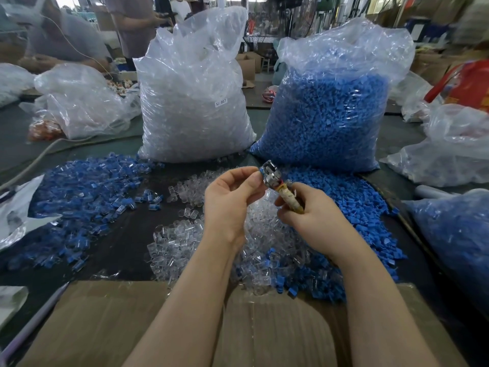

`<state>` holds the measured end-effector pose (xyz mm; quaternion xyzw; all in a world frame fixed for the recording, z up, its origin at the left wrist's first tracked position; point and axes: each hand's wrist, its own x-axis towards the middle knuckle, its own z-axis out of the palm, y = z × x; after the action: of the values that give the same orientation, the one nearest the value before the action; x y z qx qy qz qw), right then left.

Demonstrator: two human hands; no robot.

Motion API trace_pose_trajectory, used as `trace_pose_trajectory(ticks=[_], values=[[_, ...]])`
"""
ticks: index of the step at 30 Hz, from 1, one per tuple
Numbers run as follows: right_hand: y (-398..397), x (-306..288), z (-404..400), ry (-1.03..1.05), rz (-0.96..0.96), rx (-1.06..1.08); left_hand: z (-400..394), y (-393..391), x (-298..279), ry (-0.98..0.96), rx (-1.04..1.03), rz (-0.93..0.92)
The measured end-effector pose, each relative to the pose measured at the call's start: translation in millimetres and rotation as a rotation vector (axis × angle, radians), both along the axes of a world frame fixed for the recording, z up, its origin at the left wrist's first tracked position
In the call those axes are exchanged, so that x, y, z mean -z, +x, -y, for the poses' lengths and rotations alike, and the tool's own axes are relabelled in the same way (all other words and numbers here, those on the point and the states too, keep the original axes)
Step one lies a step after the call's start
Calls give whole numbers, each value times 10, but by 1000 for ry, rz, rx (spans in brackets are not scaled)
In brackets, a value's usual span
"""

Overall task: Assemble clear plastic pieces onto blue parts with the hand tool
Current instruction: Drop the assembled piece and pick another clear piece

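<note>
My right hand (pixel 307 210) grips the taped handle of a small hand tool (pixel 272 176), whose metal head points up and to the left. At that head my left hand (pixel 230 200) pinches a small blue part (pixel 262 172) between thumb and fingertips. Both hands hover above a loose pile of clear plastic pieces (pixel 180 242) on the dark table. Loose blue parts (pixel 357 205) are heaped to the right, below my right hand. A spread of assembled blue-and-clear pieces (pixel 87 192) lies to the left.
Two tall plastic bags stand behind the hands: one of clear pieces (pixel 193 102), one of blue parts (pixel 333 109). More bags lie at the left (pixel 84 102) and right (pixel 455 234). A cardboard box flap (pixel 111 321) lies under my forearms. People stand at the far left.
</note>
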<state>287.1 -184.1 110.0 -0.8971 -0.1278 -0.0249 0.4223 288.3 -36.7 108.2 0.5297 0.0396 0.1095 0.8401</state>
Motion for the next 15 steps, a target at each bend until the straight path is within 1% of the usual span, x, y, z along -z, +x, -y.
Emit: trace_pose_trajectory(ticks=[9, 15], values=[[16, 63, -23, -44, 19, 30, 7, 2, 6, -17, 6, 10], [8, 76, -54, -76, 66, 51, 12, 5, 10, -23, -3, 16]])
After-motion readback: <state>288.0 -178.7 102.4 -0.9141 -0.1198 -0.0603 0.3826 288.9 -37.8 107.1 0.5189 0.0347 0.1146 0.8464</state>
